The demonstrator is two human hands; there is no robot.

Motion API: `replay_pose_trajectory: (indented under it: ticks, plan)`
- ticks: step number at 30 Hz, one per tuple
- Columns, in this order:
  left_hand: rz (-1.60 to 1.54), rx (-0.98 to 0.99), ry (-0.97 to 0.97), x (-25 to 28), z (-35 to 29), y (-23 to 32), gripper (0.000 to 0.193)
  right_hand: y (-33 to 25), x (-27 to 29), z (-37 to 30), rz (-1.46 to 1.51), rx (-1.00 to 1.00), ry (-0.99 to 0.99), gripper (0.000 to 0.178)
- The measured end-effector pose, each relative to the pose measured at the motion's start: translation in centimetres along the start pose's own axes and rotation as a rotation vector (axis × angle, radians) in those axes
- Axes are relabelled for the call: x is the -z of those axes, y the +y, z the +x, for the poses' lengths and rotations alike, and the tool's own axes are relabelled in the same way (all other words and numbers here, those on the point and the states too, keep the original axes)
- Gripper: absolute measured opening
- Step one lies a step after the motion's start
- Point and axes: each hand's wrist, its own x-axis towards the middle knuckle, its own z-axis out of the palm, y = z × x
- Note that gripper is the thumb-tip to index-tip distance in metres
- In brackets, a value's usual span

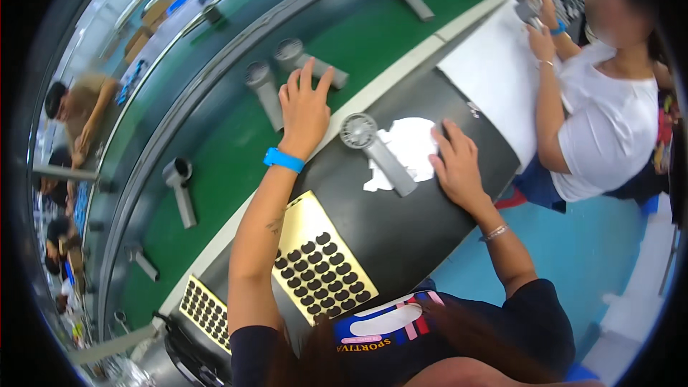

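Observation:
My left hand [307,111], with a blue band at its wrist, reaches over the green conveyor belt [222,150]. Its fingers are spread and overlap the handle of a grey handheld fan [289,51]; whether they touch it I cannot tell. A second grey fan [266,97] lies just to the left of that hand. On the dark work table, another handheld fan [390,165] with a round slotted head lies partly over scraps of white paper [413,140]. My right hand [459,168] rests open by the right edge of these scraps, holding nothing.
Yellow sheets of round black stickers [307,218] [204,313] lie along the table's near left. More fans [183,201] [414,3] sit on the belt. A white sheet [491,75] covers the table's far right, where a co-worker [605,115] handles a grey part. Other people work across the belt.

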Motion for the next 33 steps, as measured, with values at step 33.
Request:
replay_pose_trajectory:
  ticks: [33]
  plan:
    - [-1.544,0.998,0.427,21.6,-25.1,3.6,0.044,-19.3,-0.6,-8.8,0.238,0.543,-0.471,0.057]
